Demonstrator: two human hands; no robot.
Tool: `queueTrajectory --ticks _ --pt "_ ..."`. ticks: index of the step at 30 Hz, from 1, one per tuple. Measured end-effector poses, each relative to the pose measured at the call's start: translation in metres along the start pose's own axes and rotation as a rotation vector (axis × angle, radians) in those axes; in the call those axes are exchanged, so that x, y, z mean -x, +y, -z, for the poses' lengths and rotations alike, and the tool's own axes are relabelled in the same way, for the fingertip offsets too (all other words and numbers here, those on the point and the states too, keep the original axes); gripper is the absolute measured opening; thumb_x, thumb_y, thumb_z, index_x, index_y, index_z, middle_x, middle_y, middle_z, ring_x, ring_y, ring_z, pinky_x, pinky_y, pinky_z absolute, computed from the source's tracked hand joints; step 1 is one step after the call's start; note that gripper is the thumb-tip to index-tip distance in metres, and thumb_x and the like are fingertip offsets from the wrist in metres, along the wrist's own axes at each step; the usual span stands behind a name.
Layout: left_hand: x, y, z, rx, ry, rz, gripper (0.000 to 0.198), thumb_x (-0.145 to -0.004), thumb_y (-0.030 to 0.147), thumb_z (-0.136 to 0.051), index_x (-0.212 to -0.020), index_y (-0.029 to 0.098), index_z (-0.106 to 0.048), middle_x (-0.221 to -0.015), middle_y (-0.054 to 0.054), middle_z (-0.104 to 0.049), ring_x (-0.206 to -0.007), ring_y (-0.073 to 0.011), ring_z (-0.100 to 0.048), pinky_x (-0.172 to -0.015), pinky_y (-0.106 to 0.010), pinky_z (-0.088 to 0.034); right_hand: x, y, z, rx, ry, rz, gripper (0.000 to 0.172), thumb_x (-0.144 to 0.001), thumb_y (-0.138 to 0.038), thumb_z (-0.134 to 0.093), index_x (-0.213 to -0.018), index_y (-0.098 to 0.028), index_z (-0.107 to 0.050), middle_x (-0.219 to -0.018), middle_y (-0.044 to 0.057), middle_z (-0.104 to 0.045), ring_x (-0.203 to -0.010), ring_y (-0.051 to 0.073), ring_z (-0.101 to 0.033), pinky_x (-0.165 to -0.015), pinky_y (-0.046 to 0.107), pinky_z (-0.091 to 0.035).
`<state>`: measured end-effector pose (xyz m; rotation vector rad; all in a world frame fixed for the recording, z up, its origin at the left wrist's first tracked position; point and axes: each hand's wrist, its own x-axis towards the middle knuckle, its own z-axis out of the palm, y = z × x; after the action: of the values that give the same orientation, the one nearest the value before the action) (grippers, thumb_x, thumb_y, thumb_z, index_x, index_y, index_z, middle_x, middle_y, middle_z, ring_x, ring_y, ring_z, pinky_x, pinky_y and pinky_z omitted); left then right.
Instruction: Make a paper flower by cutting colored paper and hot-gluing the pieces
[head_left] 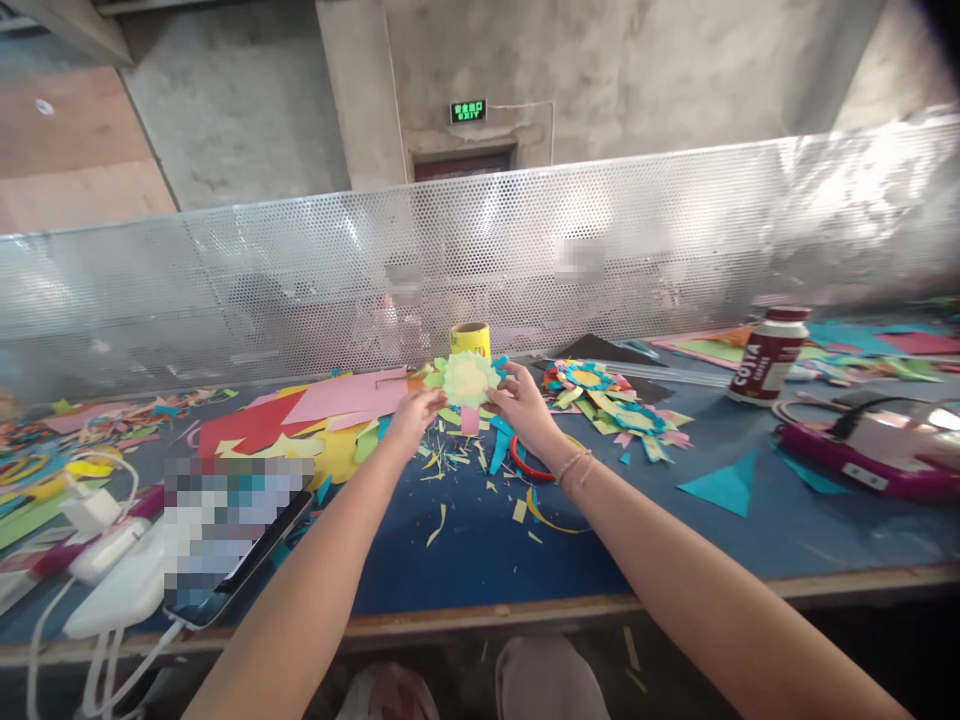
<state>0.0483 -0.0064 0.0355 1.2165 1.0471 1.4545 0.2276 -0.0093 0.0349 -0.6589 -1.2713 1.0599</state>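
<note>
Between my two hands is a paper flower (470,378) with a pale yellow middle, a light green scalloped edge and leaf-like bits around it. My left hand (418,412) pinches its left side. On the right side, the fingers of my right hand (525,402) are closed on its edge. A pink paper strip (469,420) hangs below the flower. Right behind it stands a yellow cardboard tube (471,338). Under my right wrist lie a red ring (523,462) and small paper scraps.
More paper flowers (589,378) lie to the right, near a brown-capped bottle (770,355) and a purple appliance (862,450). At left are coloured sheets (345,400), a phone (240,540) and white cables. A perforated metal screen (315,270) borders the table's back.
</note>
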Motion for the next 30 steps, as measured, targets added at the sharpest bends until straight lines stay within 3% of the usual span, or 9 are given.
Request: queueTrajectory --ticks 2,4,9,15,20,22,24,27,30 --pt "0.008 0.003 -0.011 0.107 -0.108 0.076 0.031 -0.06 0.036 -0.072 -0.081 0.015 -0.063 -0.083 -0.007 -0.067 -0.079 -0.017 -0.064 -0.074 -0.029 -0.046 0.0 0.0 -0.001 -0.014 -0.001 -0.009 0.051 -0.066 -0.032 -0.066 -0.107 -0.026 -0.037 -0.078 -0.007 -0.044 -0.067 0.008 -0.055 -0.074 0.033 -0.055" --pt "0.013 0.004 -0.016 0.137 -0.129 0.057 0.034 -0.053 0.03 -0.077 -0.08 0.014 -0.063 -0.082 -0.006 -0.067 -0.076 -0.0142 -0.063 -0.076 -0.028 -0.046 0.001 0.0 -0.003 -0.014 -0.01 -0.005 0.051 -0.066 -0.031 -0.066 -0.108 -0.025 -0.037 -0.079 -0.006 -0.045 -0.068 0.008 -0.055 -0.074 0.032 -0.055" --pt "0.02 0.005 -0.016 0.117 -0.057 0.002 0.033 -0.05 0.027 -0.077 -0.075 0.012 -0.061 -0.074 -0.004 -0.066 -0.067 -0.0132 -0.061 -0.072 -0.029 -0.048 0.005 -0.002 -0.008 0.003 -0.018 0.022 0.052 -0.068 -0.031 -0.066 -0.111 -0.025 -0.037 -0.081 -0.005 -0.048 -0.069 0.009 -0.056 -0.072 0.031 -0.055" --pt "0.023 0.008 -0.021 0.14 -0.073 -0.008 0.029 -0.052 0.027 -0.076 -0.072 0.013 -0.06 -0.073 -0.005 -0.066 -0.066 -0.0146 -0.061 -0.072 -0.031 -0.049 0.008 -0.002 -0.011 -0.016 -0.097 -0.023 0.06 -0.063 -0.034 -0.07 -0.111 -0.025 -0.035 -0.095 0.001 -0.059 -0.075 0.012 -0.06 -0.075 0.034 -0.054" --pt "0.011 0.005 -0.009 0.154 -0.023 -0.053 0.02 -0.057 0.023 -0.064 -0.075 0.015 -0.063 -0.076 -0.005 -0.066 -0.072 -0.0161 -0.061 -0.073 -0.03 -0.048 0.003 0.001 -0.006 0.031 -0.023 0.026 0.058 -0.065 -0.035 -0.068 -0.112 -0.025 -0.035 -0.099 0.003 -0.062 -0.08 0.015 -0.062 -0.078 0.036 -0.054" --pt "0.002 0.003 0.005 0.005 0.097 -0.127 0.011 -0.057 0.02 -0.055 -0.066 0.016 -0.06 -0.07 -0.004 -0.064 -0.069 -0.015 -0.059 -0.068 -0.028 -0.045 0.0 0.002 -0.003 0.034 -0.002 0.025 0.059 -0.065 -0.034 -0.067 -0.112 -0.025 -0.034 -0.101 0.003 -0.062 -0.082 0.016 -0.063 -0.078 0.037 -0.054" --pt "-0.005 0.001 0.021 -0.281 0.219 -0.199 0.009 -0.058 0.019 -0.048 -0.052 0.017 -0.053 -0.057 -0.002 -0.057 -0.061 -0.0146 -0.053 -0.061 -0.026 -0.04 -0.002 0.004 0.0 0.017 0.012 0.016 0.06 -0.064 -0.034 -0.068 -0.112 -0.025 -0.033 -0.102 0.002 -0.061 -0.085 0.016 -0.063 -0.077 0.037 -0.054" --pt "-0.009 0.002 0.042 -0.671 0.276 -0.215 0.015 -0.059 0.019 -0.044 -0.045 0.019 -0.049 -0.052 -0.002 -0.054 -0.058 -0.0161 -0.049 -0.056 -0.027 -0.032 -0.005 0.006 0.002 -0.01 0.022 0.005 0.062 -0.062 -0.033 -0.069 -0.112 -0.025 -0.033 -0.104 0.002 -0.059 -0.085 0.016 -0.063 -0.077 0.036 -0.054" --pt "-0.009 0.003 0.054 -0.873 0.298 -0.189 0.02 -0.065 0.02 -0.041 -0.046 0.02 -0.046 -0.051 -0.003 -0.05 -0.058 -0.0181 -0.048 -0.056 -0.029 -0.028 -0.005 0.006 0.004 -0.035 0.027 0.0 0.062 -0.061 -0.031 -0.069 -0.111 -0.025 -0.033 -0.105 0.002 -0.058 -0.083 0.015 -0.063 -0.077 0.036 -0.054"
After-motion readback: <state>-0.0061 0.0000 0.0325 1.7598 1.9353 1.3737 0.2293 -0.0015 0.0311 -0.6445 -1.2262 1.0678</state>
